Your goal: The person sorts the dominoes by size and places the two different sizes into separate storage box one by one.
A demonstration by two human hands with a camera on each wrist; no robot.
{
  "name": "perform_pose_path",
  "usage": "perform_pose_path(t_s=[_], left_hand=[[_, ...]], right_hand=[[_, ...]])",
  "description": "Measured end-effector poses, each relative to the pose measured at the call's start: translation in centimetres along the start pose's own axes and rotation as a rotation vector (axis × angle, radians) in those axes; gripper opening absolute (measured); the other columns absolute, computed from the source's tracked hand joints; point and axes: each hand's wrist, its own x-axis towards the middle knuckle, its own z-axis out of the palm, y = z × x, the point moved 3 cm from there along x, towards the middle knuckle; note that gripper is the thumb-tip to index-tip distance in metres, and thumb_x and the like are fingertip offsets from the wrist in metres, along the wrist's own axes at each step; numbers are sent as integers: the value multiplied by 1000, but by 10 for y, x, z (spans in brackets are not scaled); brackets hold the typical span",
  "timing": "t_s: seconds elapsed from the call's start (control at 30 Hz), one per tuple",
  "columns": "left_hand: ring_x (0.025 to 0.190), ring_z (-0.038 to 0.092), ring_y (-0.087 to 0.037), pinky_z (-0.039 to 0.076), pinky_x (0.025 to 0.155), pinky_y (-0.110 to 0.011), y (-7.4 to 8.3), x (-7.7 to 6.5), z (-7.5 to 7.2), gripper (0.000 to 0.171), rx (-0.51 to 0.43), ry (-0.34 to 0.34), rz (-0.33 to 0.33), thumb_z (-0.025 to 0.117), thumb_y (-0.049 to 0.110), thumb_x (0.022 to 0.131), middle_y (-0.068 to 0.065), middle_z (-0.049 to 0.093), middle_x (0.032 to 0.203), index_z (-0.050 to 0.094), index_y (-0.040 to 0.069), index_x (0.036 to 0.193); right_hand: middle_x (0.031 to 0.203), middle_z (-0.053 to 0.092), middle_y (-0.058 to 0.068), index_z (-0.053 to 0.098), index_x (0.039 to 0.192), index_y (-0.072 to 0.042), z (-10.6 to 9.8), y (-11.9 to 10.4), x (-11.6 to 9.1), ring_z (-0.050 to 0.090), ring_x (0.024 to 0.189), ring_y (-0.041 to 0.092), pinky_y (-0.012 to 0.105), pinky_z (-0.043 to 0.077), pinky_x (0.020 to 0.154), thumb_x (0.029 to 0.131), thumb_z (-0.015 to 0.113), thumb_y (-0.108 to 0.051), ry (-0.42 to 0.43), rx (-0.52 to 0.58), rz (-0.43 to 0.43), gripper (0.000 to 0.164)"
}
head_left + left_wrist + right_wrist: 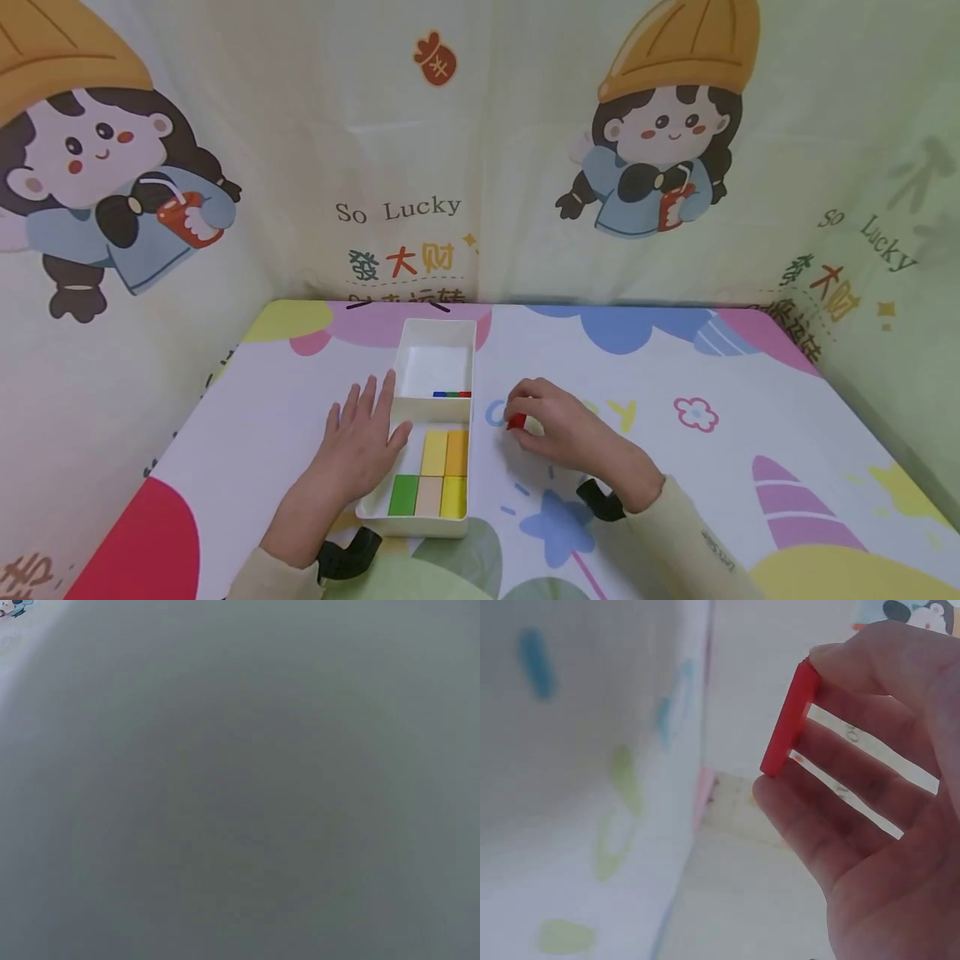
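Observation:
My right hand (566, 427) pinches a flat red block (789, 720) between thumb and fingertips, just above the table right of a white box. In the right wrist view the block is held upright and tilted. My left hand (358, 446) has its fingers straight, lying at the left side of the white box (431, 409); whether it touches the rim I cannot tell. In the box's near compartment lie a pale yellow block (434, 453), an orange block (457, 453), a green block (403, 495), a beige block (428, 497) and a bright yellow block (454, 497).
Inside the box's far compartment, blue, green and red pieces (452, 394) show as a thin row along the near wall. A patterned cloth (675, 517) covers the table, and printed curtains (525, 167) hang around it. The left wrist view is a grey blur.

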Motion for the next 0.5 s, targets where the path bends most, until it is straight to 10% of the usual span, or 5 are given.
perform_pose_path(t_s=[0.5], left_hand=[[150,11,-51,11,116,-71,-2,1,0,77,-5,4,0,47,40,101,-27,15,163,8,7,160]], right_hand=[[104,65,2,73,94,-14,-17,-13,52,57,101,16,24,56,82,84,77,-10,26,-51,-89,12]])
